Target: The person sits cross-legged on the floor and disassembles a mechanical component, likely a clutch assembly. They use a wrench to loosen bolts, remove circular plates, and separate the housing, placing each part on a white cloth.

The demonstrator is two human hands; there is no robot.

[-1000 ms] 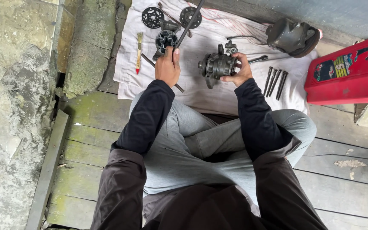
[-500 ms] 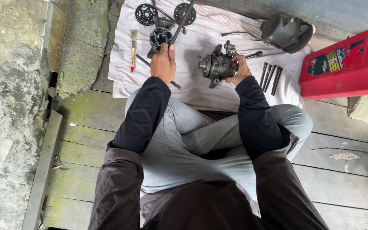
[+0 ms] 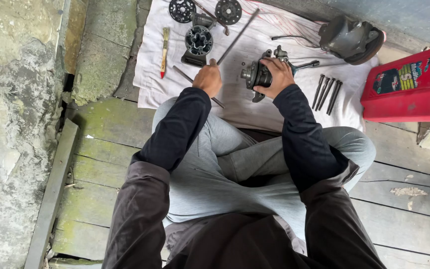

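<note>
While right hand [image 3: 273,75] on metal housing [image 3: 258,74]

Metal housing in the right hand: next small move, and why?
Probably bring the long rod in the left hand over to the metal housing. The right hand grips the housing on the white cloth; the rod's tip points away from it.

There is one camera, worn on the person's head. It looks straight down over the arms and crossed legs to the white cloth [image 3: 255,107] on the wooden floor [image 3: 399,209]. It sits close, with the hands near the top of the view.
</note>
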